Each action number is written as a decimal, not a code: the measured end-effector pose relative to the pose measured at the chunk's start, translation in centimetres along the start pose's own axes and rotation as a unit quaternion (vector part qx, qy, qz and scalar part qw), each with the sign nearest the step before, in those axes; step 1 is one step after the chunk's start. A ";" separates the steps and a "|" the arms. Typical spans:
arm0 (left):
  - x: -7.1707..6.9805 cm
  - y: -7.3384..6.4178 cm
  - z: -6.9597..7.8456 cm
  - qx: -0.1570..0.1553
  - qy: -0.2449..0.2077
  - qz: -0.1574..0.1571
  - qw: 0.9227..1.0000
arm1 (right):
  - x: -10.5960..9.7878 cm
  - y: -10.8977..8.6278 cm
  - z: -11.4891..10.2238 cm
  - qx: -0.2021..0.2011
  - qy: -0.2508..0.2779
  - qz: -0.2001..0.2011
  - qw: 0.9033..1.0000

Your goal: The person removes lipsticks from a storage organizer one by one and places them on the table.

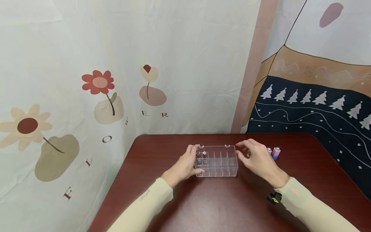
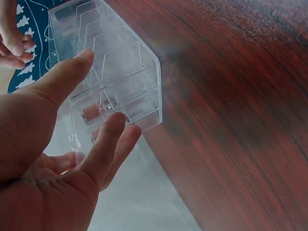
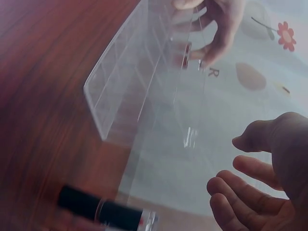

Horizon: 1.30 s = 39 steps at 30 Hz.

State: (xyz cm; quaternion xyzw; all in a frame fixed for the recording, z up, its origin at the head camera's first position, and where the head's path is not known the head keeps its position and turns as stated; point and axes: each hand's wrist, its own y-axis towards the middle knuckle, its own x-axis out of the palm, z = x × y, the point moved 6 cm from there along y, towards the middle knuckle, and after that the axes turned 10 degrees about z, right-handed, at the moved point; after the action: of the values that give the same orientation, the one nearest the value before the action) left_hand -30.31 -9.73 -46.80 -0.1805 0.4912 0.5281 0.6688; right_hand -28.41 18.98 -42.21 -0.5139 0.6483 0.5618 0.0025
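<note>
A clear plastic box [image 1: 215,172] with small compartments and a hinged lid sits on the table. My left hand [image 1: 185,162] grips its left end, thumb at the front and fingers round the side and back, as the left wrist view also shows. Two small clear-capped tubes [image 1: 204,156] stand in the leftmost compartments. Just off the box's right end, my right hand [image 1: 258,158] is held with loosely bent fingers and nothing between them. In the right wrist view a dark tube with a clear end [image 3: 101,208] lies near that hand, blurred.
Beyond the right hand, two pink-and-blue tubes [image 1: 276,152] stand on the dark red wooden table [image 1: 208,203], one partly hidden by the hand. A printed cloth [image 1: 188,96] hangs behind the table's back edge.
</note>
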 end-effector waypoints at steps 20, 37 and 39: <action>-0.1 0.2 0.0 0.002 -0.006 0.005 1.000 | 7.9 1.7 -4.2 -0.005 0.061 -0.074 0.995; -0.1 0.2 -0.1 0.002 0.000 -0.004 1.000 | 10.6 1.8 -4.9 0.019 0.058 -0.101 0.993; -0.1 0.1 -0.2 0.002 0.001 -0.004 1.000 | 10.8 1.8 -4.9 0.018 0.056 -0.103 0.993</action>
State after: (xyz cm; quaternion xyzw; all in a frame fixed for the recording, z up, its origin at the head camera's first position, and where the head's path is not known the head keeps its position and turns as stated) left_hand -30.52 -9.87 -46.82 -0.1818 0.4919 0.5243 0.6710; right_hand -31.89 7.93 -45.35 -0.6086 0.6011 0.5168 0.0331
